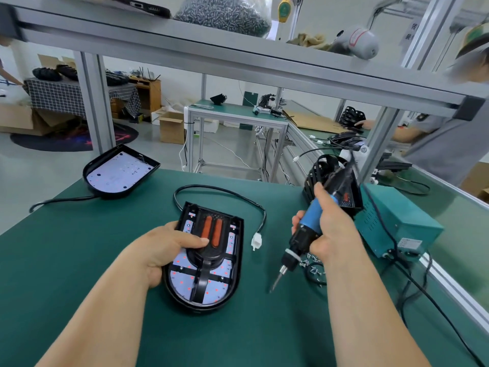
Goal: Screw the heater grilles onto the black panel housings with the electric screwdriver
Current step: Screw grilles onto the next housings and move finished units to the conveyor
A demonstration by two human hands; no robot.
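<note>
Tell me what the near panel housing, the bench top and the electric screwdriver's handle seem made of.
Panel housing: probably moulded black plastic, semi-gloss; soft highlights along its rounded rim.
Bench top: seemingly a matte green rubbery mat; no glare.
Electric screwdriver handle: smooth blue plastic, apparently; faint sheen.

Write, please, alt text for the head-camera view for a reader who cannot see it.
A left hand holds a black panel housing, heater grille seated in it, on a green bench, while the right hand grips a blue electric screwdriver, bit pointing down beside it. A second housing lies far left.
</note>
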